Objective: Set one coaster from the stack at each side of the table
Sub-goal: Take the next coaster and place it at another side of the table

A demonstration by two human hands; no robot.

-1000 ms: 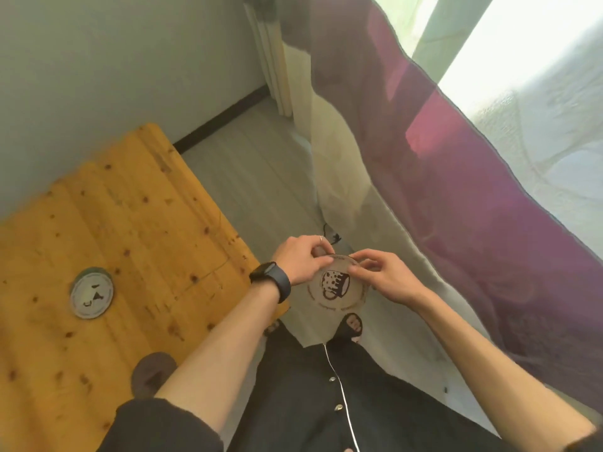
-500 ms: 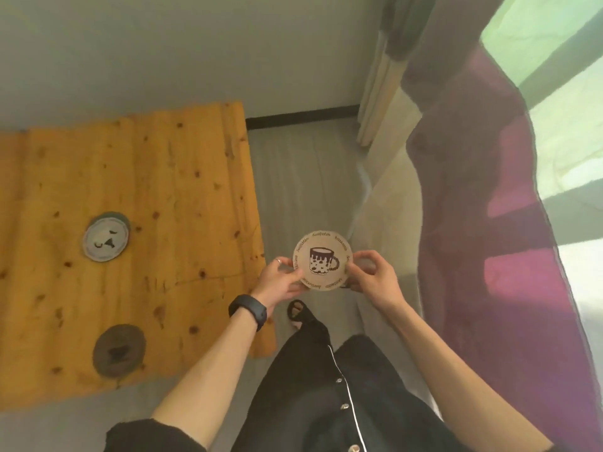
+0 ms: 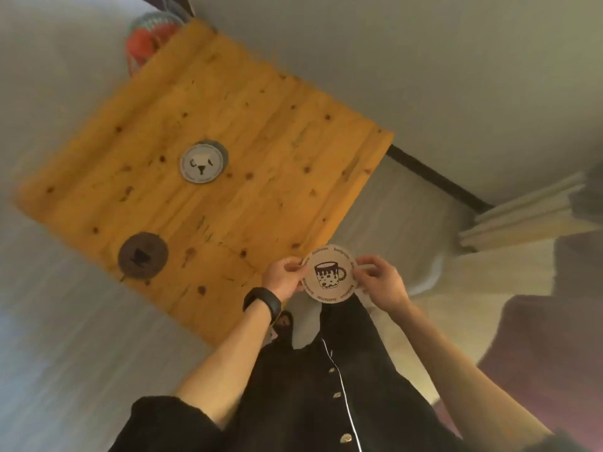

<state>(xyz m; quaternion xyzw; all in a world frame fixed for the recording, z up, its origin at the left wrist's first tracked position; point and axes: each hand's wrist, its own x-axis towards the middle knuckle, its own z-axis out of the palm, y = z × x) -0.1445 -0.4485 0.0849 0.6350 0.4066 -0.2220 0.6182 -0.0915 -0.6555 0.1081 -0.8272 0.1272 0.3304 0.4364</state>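
Note:
A round beige coaster (image 3: 329, 274) printed with a dark mug is held flat between both hands, just off the near right corner of the wooden table (image 3: 261, 132). My left hand (image 3: 283, 277) pinches its left rim; my right hand (image 3: 380, 282) pinches its right rim. On the table lie a pale grey stack of coasters (image 3: 203, 162) near the middle and a single dark brown coaster (image 3: 143, 255) near the left edge.
A grey wall runs behind the table with a dark skirting board (image 3: 434, 177). Cream and purple curtains (image 3: 522, 223) hang at the right. A red and green object (image 3: 146, 40) sits past the table's far corner. My dark trousers fill the bottom.
The view has swung left, so the table now sits tilted and fuller in frame. Both hands still hold the mug coaster at the table's corner; the two coasters on the table have not moved.

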